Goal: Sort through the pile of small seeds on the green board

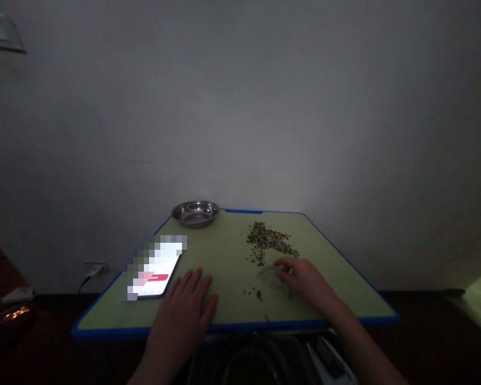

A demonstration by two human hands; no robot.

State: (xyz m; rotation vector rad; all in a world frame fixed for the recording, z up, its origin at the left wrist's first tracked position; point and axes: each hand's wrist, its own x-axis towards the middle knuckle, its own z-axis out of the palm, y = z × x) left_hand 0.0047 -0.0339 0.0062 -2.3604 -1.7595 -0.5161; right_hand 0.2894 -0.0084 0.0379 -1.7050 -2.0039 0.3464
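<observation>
My left hand (pixel 186 302) lies flat near the front left of the pale green board (pixel 224 256), fingers stretched out and slightly spread, beside a lit tablet (pixel 154 286). At the right, my right hand (pixel 304 280) pinches the edge of a clear, see-through container (pixel 270 274); its exact kind is hard to make out in the dim light. Just beyond that hand spreads a loose heap of small brown pellets (pixel 264 239). A few more pellets (pixel 258 294) lie scattered to the left of the container, toward the front edge.
A shallow steel bowl (pixel 195 215) stands at the back left corner. Blue edging (pixel 264 325) runs round the board, and a grey wall (pixel 256 107) rises behind it. Below the front edge are dark objects, and a plug with a cable (pixel 94 271) is at the left.
</observation>
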